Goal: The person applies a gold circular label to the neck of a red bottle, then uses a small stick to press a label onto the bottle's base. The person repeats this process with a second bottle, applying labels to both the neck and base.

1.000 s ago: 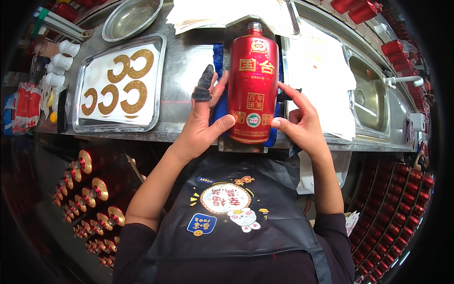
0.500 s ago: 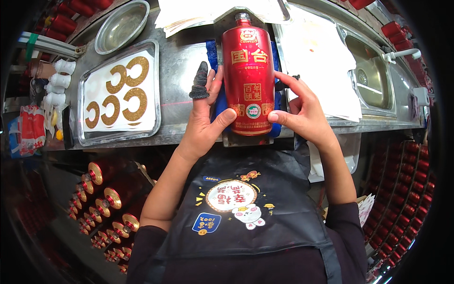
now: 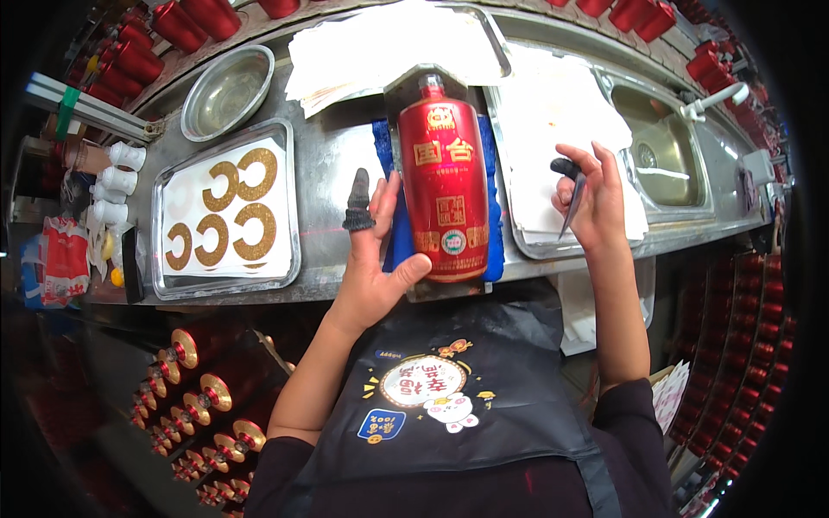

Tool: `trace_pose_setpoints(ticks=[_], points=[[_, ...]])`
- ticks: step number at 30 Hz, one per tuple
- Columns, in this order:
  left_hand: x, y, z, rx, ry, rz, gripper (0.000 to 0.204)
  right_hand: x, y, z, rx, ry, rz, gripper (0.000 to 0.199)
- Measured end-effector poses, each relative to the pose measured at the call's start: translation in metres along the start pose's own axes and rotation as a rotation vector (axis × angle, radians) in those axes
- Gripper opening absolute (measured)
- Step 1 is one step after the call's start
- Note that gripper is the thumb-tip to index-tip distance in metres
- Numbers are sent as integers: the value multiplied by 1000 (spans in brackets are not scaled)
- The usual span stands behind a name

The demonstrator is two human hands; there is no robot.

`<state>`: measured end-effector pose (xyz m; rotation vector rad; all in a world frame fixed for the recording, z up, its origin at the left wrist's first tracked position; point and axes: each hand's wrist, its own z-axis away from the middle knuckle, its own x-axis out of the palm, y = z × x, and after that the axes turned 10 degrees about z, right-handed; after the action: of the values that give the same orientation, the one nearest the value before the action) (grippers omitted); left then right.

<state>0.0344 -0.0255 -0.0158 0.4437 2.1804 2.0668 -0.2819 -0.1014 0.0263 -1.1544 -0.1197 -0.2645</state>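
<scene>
— Shifted off the tall glossy red, gold-printed bottle (image 3: 443, 186), lying over blue cloth (image 3: 495, 203): right hand (image 3: 598, 211). Grip?
— Pinched round a slim dark pointed tool (image 3: 572, 207); left hand (image 3: 367, 272) loosely open, thumb steadying the bottle's edge. Best keep tip off red.

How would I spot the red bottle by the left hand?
Find the metal counter; at its near edge, blue cloth flanks one red bottle. Its neck points toward the counter's back, the left hand at its lower left. Unlike the red containers at upper left, it lies alone, gold lettering upward.
</scene>
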Motion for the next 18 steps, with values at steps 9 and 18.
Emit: trace_pose_setpoints(ticks=[9,18], points=[[5,0,3,49,9,-92,111,103,-32,67,-1022,-503,1248,36],[4,8,9,16,72,-107,103,147,-80,-17,-1158,-804,1211,41]])
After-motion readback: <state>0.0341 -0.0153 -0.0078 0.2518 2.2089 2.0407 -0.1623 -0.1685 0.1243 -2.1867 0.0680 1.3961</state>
